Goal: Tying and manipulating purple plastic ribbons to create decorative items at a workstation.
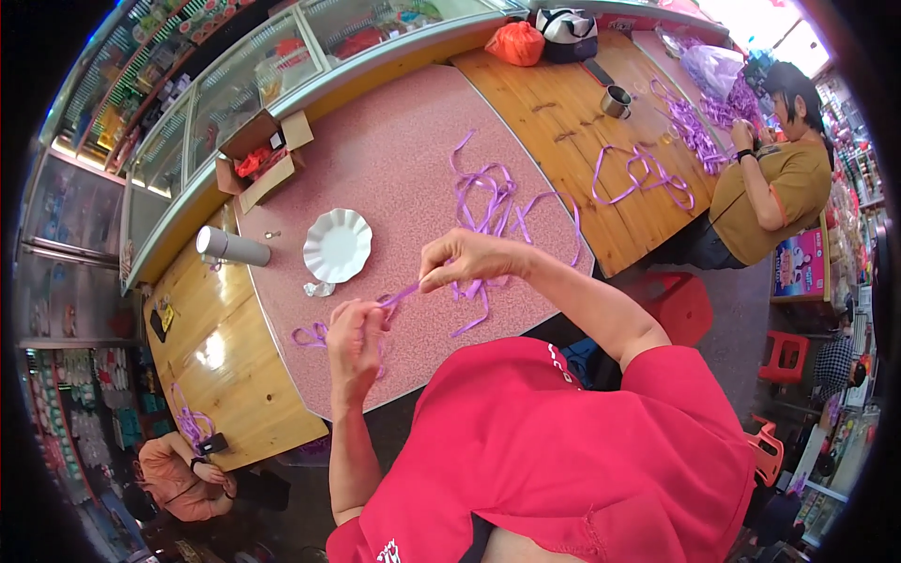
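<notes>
A narrow purple ribbon [401, 295] is stretched between my two hands above the pink speckled tabletop [394, 141]. My left hand [355, 336] is closed around one part of it, with a loop and loose ends showing beside the fingers. Up and to the right, my right hand [450, 260] pinches the ribbon between thumb and fingers. Beyond my right hand lies a loose tangle of purple ribbons [488, 202], partly hidden by the hand and wrist.
A white scalloped plate [338, 246] and a grey-white tumbler [235, 248] are on the left. Behind them sits an open cardboard box [272, 178]. A metal mug [616, 101] stands at the right. One person [779, 188] handles purple ribbons there; another [183, 479] sits lower left.
</notes>
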Motion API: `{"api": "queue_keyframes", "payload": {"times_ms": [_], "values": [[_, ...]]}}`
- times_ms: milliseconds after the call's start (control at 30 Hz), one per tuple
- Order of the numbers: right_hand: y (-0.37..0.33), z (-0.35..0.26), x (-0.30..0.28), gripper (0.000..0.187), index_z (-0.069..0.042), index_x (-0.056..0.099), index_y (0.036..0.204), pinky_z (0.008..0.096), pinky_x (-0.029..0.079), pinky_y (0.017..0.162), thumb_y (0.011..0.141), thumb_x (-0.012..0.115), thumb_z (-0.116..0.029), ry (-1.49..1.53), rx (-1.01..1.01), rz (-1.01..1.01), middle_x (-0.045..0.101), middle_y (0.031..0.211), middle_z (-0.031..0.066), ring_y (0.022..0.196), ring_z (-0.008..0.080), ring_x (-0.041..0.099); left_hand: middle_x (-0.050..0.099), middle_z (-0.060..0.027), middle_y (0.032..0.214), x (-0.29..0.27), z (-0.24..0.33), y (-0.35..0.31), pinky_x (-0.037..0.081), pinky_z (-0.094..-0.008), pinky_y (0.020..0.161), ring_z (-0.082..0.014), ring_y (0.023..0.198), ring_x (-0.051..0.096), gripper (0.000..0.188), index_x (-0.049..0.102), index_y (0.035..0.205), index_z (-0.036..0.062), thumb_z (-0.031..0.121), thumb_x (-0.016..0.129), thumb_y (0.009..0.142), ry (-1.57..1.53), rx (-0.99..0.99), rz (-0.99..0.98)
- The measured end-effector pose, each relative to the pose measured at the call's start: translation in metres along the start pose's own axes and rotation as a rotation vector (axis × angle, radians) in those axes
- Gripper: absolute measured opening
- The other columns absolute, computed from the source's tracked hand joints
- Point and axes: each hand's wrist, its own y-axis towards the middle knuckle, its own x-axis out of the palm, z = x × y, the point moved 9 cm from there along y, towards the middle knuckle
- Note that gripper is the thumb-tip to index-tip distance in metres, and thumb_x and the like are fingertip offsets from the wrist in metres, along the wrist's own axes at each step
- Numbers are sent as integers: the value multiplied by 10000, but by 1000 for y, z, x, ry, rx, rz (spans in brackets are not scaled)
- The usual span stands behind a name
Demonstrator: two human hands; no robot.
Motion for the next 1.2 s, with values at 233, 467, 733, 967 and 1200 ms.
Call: {"api": "queue_keyframes", "payload": {"times_ms": [233, 467, 733, 967, 1200], "values": [[-9, 122, -45, 319, -7, 696, 937, 282, 465, 793, 820, 752, -298, -188, 30, -13, 675, 932, 29, 886, 94, 585, 603, -44, 834, -40, -91, -35, 461, -290, 830, -140, 834, 580, 210, 587, 1013, 10, 184, 470, 1027, -436, -303, 194], [-32, 148, -67, 229, -20, 700, 937, 261, 469, 804, 847, 733, -228, -81, 323, 60, 671, 880, -4, 837, 93, 603, 611, -39, 832, -66, -174, -72, 457, -255, 771, -101, 793, 571, 206, 587, 987, 19, 185, 472, 1026, -458, -448, 383], [-27, 89, -35, 276, -9, 656, 1153, 239, 521, 730, 944, 625, -187, 289, 230, 57, 649, 882, -1, 767, 81, 623, 599, -209, 1173, -49, -176, -67, 427, -374, 966, -291, 1071, 574, 409, 500, 1292, -53, 185, 529, 961, 468, -304, 481], [-9, 32, 13, 267, -6, 656, 999, 266, 508, 602, 987, 552, -252, 21, 206, -89, 616, 800, 17, 659, 97, 592, 550, -144, 1295, 54, 9, 10, 421, -429, 1025, -294, 1253, 502, 520, 569, 1303, 109, 100, 725, 807, 318, 314, 98], [-9, 28, 25, 373, 34, 628, 894, 293, 493, 555, 1002, 519, -305, -62, 161, -132, 571, 683, 37, 601, 126, 570, 665, -80, 1038, 53, 20, 8, 488, -409, 905, -251, 992, 650, 372, 632, 1138, 49, 8, 701, 775, 185, 502, 154]]}}
